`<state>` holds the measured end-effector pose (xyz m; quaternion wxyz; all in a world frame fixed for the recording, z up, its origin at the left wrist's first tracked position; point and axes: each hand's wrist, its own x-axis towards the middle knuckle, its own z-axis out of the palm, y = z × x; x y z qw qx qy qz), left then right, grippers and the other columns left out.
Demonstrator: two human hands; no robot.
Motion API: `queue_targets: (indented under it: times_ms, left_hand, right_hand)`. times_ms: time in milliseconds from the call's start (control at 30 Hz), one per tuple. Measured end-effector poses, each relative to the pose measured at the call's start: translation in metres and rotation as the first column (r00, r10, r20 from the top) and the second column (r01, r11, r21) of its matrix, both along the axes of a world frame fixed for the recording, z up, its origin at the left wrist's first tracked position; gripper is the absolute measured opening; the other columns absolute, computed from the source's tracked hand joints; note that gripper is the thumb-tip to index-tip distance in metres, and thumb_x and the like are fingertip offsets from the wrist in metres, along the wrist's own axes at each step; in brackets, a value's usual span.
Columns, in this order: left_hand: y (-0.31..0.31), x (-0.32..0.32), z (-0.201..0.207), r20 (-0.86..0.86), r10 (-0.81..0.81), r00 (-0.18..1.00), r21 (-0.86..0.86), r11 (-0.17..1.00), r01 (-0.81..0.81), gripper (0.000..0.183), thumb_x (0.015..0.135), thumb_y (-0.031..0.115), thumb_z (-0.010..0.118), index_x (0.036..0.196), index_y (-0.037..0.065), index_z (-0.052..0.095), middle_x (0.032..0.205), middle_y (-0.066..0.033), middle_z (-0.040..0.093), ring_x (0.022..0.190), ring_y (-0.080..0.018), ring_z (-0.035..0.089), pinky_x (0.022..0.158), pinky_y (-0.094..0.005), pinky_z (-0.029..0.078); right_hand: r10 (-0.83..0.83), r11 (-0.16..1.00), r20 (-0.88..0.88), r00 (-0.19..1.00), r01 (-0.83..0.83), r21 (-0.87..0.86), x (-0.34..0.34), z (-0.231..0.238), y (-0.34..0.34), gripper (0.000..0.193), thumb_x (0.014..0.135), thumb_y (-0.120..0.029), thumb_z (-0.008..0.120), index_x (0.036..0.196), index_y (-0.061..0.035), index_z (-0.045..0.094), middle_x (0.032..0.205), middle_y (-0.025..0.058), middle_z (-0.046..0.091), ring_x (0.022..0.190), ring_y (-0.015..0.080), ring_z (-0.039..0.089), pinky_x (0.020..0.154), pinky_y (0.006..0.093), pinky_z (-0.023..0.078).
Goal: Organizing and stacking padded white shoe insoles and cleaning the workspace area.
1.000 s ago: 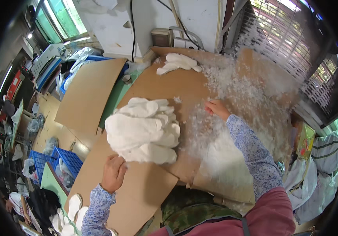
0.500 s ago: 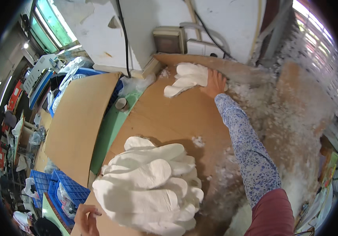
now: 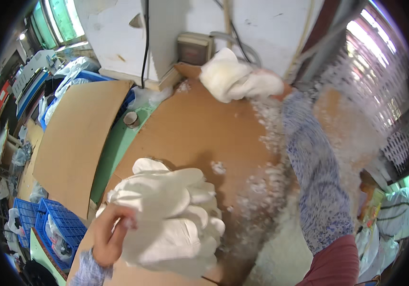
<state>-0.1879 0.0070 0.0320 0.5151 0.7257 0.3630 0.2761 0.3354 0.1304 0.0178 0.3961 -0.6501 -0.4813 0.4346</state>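
White pieces [image 3: 235, 78] rose off cardboard [image 3: 199, 128] near the wall [image 3: 273, 24], clamped in the right hand [image 3: 284, 90], left hand [image 3: 109, 233] grip unclear.

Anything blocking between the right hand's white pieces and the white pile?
Nothing visible: only brown cardboard lies between the white pieces in the right hand and the white pile, with a fluff tuft near it.
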Motion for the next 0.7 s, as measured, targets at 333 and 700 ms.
queue_targets:
  times_ms: [333,700]
  left_hand:
    - [-0.057,0.16,0.072,0.003,-0.326,0.945,0.476,0.832,0.286,0.048,0.089,0.011,0.051,0.134,0.002,0.037,0.123,-0.012,0.048,0.112,-0.021,0.048,0.091,-0.0309,0.042]
    - [-0.132,0.199,0.054,0.415,-0.288,0.863,-0.047,0.941,0.336,0.045,0.078,-0.004,0.044,0.124,-0.002,0.045,0.108,-0.0088,0.056,0.098,-0.0155,0.054,0.086,-0.0273,0.044]
  right_hand:
    - [0.435,0.899,0.788,0.435,-0.247,-0.36,-0.108,0.175,-0.183,0.035,0.059,-0.025,0.066,0.086,-0.0026,0.069,0.085,0.0163,0.067,0.073,0.0248,0.065,0.063,0.0364,0.05]
    - [0.497,0.863,0.445,0.745,-0.477,-0.165,-0.141,0.21,-0.312,0.057,0.066,-0.023,0.071,0.117,-0.0018,0.056,0.11,0.0103,0.06,0.099,0.0187,0.057,0.086,0.0274,0.044]
